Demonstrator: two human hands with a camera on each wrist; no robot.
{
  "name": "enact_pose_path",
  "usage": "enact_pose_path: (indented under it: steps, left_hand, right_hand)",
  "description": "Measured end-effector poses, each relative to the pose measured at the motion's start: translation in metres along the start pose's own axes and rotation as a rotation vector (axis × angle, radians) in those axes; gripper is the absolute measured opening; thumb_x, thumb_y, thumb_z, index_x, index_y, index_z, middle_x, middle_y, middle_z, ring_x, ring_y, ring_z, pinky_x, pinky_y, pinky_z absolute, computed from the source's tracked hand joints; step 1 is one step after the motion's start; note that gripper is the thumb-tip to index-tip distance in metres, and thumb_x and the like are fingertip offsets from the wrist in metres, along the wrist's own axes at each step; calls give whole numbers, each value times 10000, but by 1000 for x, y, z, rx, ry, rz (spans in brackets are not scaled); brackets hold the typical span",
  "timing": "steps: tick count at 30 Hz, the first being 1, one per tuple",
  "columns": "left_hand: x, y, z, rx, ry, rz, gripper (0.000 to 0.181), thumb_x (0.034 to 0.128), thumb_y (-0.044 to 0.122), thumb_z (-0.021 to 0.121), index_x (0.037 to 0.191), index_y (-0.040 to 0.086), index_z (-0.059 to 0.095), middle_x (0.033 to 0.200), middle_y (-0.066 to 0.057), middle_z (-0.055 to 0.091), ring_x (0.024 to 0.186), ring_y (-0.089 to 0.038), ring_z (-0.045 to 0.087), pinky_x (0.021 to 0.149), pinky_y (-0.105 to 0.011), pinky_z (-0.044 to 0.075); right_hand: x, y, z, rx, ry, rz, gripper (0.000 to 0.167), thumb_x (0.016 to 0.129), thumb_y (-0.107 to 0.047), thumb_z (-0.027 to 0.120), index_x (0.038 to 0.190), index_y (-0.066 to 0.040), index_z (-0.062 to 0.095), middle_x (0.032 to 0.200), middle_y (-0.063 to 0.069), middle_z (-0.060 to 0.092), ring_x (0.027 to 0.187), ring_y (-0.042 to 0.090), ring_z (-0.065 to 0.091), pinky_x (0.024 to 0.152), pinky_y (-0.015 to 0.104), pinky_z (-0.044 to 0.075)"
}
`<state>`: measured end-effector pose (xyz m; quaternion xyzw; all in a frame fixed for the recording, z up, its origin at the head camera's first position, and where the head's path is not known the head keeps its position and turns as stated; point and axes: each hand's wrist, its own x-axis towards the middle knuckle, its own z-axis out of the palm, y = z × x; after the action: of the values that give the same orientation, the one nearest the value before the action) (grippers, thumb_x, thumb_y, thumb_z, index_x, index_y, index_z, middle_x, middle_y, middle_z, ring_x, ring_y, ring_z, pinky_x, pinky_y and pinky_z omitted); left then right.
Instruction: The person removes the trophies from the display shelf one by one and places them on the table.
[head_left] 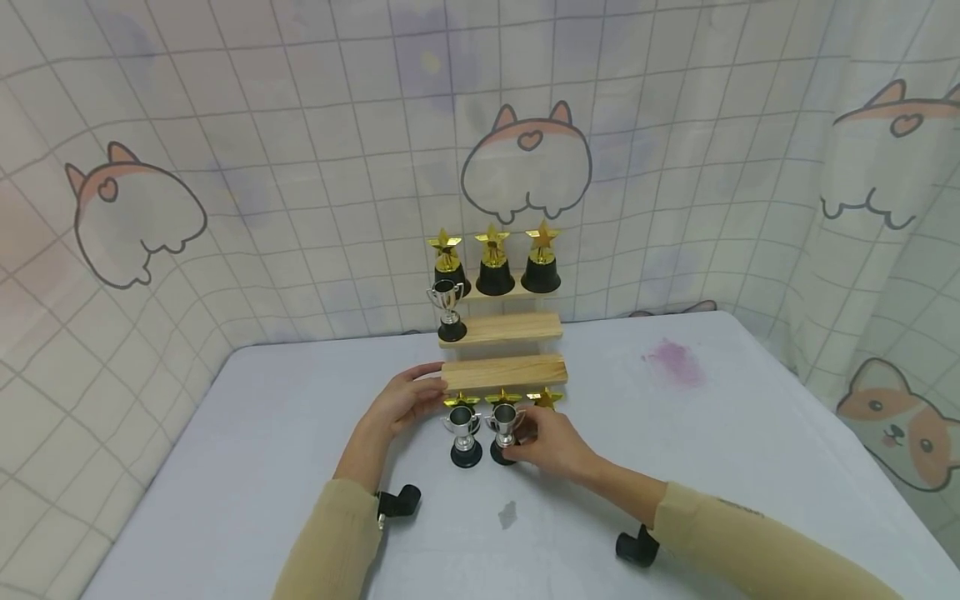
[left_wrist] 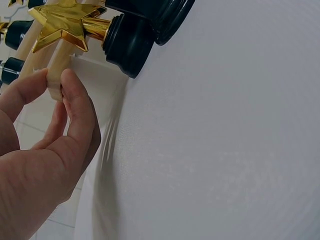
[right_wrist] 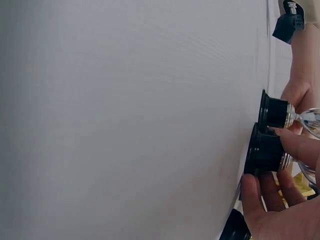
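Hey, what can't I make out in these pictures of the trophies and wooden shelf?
Head view: middle front star trophy, its lower part hidden behind the silver cup in the right hand.
Head view: right sleeve marking, too small to read.
Left wrist view: topmost dark base, cut by top edge.
Right wrist view: other cup, bowl cut by right edge.

Bright in the head view, dimmer and greyer in both wrist views (glinting off a gold star (left_wrist: 61,26)).
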<state>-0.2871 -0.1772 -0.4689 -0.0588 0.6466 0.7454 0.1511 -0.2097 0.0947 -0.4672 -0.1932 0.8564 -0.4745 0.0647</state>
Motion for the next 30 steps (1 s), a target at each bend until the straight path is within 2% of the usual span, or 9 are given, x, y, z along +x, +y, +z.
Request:
enact_pose_path:
  steps: [4,8,14,21,30]
  left_hand:
    - [-1,-1,0,-2,4,-8,581,945,-14,673,1490,-13,470,1295,-231,576,916,-154,684,838,-271,597]
    - [0,0,0,-9,9,-12,587,938,-10,681,1488,-3,475,1300,-228,579,921,-160,687,834,-273,599]
    - [1,0,0,-4,16,-15,583,937,-4,686,1485,11,485,1310,-225,578,926,-165,689,823,-269,601]
    - [1,-1,0,-2,13,-14,588,938,-6,687,1488,8,481,1313,-231,572,922,-164,687,825,-271,601]
    - [2,-1,0,-12,10,-13,580,937,-24,679,1483,6,485,1308,-234,575,931,-172,690,837,-278,600]
  right_hand:
    - [-3,-2,-5,-6,5,14,364,804,-83,869,1122,-66,691,976,4,707,924,202,679,800,327,571]
    - [-6,-5,-13,1,13,23,385,817,-87,862,1152,-32,679,1026,46,709,976,238,678,864,378,571]
    - [-11,-5,-26,13,6,-29,369,827,-56,849,1140,27,672,1048,112,699,963,278,677,851,350,581]
    - [-16,-8,-40,32,-9,-27,325,848,-28,829,1128,24,672,1045,123,682,930,222,654,840,314,575]
    - [-19,-18,-58,15,1,-50,277,854,-16,815,1088,20,672,1027,127,680,905,189,647,834,345,584]
